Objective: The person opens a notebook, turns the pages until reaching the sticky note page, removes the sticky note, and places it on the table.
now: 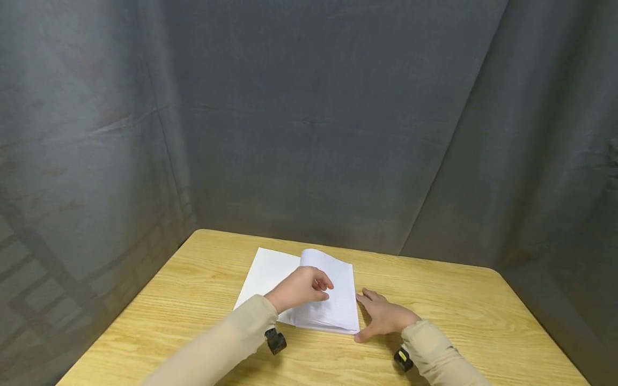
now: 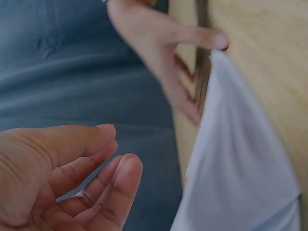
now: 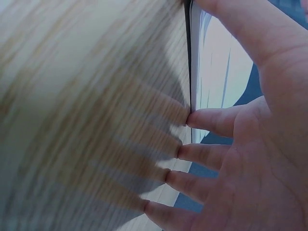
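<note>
A stack of white paper (image 1: 338,289) lies on the wooden table (image 1: 458,305), its top sheets bent over in a curl toward the right. My left hand (image 1: 301,287) hovers over the curled sheets; in the left wrist view its fingers (image 2: 110,183) are loosely curled and hold nothing, with the paper (image 2: 240,159) beside them. My right hand (image 1: 383,316) lies flat on the table, straight fingertips (image 3: 192,119) touching the right edge of the paper (image 3: 211,72). The right hand (image 2: 159,43) also shows in the left wrist view, against the sheet's edge.
A grey cloth backdrop (image 1: 309,123) hangs close behind and around the table. Bare wood stretches left and right of the paper. A small black camera sits on each wrist (image 1: 275,341), (image 1: 403,359). The table's far corners are rounded.
</note>
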Motion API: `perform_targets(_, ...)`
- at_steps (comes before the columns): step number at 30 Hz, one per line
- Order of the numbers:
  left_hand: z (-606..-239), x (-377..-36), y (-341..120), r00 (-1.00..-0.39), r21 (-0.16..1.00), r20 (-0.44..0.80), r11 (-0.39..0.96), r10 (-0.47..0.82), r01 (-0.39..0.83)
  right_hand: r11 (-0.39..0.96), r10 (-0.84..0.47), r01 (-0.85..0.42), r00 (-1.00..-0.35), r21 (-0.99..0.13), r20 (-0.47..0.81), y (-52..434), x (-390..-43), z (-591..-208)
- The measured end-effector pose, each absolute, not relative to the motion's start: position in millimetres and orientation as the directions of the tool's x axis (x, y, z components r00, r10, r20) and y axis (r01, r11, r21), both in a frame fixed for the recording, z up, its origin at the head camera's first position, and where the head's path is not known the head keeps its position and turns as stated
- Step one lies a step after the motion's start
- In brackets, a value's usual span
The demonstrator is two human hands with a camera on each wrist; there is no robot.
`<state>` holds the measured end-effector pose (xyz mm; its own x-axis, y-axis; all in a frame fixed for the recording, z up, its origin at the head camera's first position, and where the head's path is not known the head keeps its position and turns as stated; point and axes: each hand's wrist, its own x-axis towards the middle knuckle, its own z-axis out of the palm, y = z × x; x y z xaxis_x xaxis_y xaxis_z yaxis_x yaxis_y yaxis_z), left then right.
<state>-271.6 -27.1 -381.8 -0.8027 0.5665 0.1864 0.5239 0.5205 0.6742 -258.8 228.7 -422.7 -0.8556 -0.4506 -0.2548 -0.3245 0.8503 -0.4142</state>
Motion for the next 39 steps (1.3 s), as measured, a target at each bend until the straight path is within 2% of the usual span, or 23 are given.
perform_targets(14, -416, -268, -6, -0.814, 0.66, 0.013, 0.607, 0.58, 0.443, 0.864, -0.43, -0.307, -0.863, -0.399, -0.266, 227, -258, -419)
perform_targets(27, -428, -267, -2, -0.822, 0.587, -0.043, 0.68, 0.568, 0.439, 0.84, -0.451, -0.316, -0.858, -0.441, -0.245, 228, -257, -421)
perform_targets(39, -428, -268, 3, -0.806, 0.492, -0.031, 0.711, 0.591, 0.503, 0.844, -0.449, -0.319, -0.86, -0.432, -0.243, 228, -257, -422)
